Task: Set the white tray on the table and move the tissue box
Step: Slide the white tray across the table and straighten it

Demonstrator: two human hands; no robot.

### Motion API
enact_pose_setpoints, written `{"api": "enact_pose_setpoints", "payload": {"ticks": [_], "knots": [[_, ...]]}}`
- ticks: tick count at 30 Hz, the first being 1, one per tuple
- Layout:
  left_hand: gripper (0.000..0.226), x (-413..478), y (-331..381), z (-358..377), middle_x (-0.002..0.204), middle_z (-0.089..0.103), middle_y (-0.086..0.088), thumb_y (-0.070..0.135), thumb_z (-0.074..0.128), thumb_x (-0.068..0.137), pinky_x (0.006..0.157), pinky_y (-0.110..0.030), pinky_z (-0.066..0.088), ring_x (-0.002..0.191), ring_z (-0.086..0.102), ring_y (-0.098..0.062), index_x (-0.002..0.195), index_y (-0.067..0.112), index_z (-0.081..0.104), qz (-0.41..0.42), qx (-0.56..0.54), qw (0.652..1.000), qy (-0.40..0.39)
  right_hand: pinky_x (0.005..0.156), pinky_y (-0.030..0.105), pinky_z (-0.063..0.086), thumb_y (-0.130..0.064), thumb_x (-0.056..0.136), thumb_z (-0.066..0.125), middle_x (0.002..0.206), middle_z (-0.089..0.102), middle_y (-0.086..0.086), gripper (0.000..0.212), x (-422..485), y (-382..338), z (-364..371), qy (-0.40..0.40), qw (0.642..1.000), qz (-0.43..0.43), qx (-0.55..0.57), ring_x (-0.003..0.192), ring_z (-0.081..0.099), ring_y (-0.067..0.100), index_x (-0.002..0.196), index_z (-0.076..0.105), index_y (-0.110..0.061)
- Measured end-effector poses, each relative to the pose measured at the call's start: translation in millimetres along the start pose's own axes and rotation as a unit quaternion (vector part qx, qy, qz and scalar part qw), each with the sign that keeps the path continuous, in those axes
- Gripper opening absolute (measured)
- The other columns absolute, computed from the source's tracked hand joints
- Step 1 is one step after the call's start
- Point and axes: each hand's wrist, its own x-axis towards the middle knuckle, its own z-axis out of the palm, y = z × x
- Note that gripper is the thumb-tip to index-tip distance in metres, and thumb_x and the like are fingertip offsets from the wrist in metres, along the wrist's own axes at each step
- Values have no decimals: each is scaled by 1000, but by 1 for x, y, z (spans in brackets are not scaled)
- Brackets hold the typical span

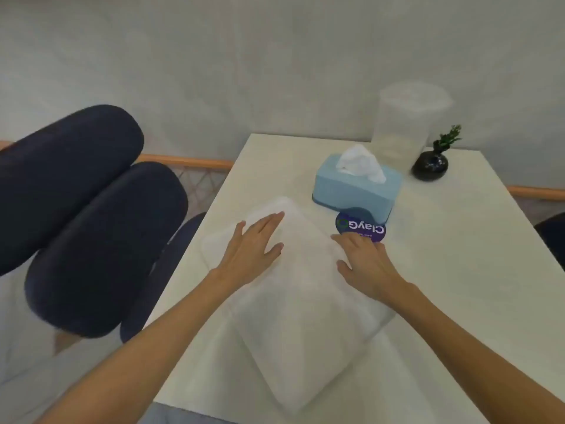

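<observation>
A white tray lies flat on the white table, turned at an angle, reaching from the near edge toward the table's middle. My left hand hovers or rests over the tray's far left part, fingers spread. Over its far right corner is my right hand, fingers apart and holding nothing. Just beyond the tray's far corner stands the light blue tissue box, a white tissue sticking out of its top. Neither hand touches the box.
A round purple sticker or coaster lies between the tray and the tissue box. At the table's back stand a clear plastic container and a small black vase with a green sprig. Dark blue chair cushions are left of the table.
</observation>
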Motion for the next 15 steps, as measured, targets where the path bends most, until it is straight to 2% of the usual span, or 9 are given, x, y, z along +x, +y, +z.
{"api": "enact_pose_setpoints", "payload": {"ticks": [4, 10, 12, 15], "knots": [[62, 10, -31, 2, 155, 33, 2, 34, 49, 96, 116, -47, 20, 141, 34, -17, 151, 21, 24, -56, -4, 997, -45, 107, 48, 29, -26, 93, 45, 150, 35, 9, 56, 0, -3, 10, -41, 998, 31, -47, 136, 35, 31, 145, 29, -20], [64, 49, -74, 7, 154, 34, -9, 29, 51, 95, 110, -51, 32, 136, 40, -31, 151, 12, 24, -98, -4, 992, -85, 106, 51, 29, -20, 91, 43, 146, 39, 9, 55, 3, -16, 18, -64, 994, 80, -41, 130, 41, 33, 144, 28, -19], [60, 61, -86, 8, 146, 42, -13, 25, 50, 95, 104, -50, 40, 129, 47, -35, 148, 10, 28, -103, -13, 990, -93, 106, 51, 29, -20, 91, 43, 147, 37, 8, 56, 3, -21, 21, -64, 992, 101, -35, 130, 40, 33, 144, 28, -20], [38, 74, -106, 9, 122, 59, -20, 18, 50, 96, 90, -46, 50, 111, 57, -38, 131, 4, 51, -96, -18, 991, -93, 106, 50, 28, -20, 91, 44, 149, 34, 7, 57, 1, -28, 24, -55, 989, 131, -36, 132, 38, 32, 145, 26, -21]]}}
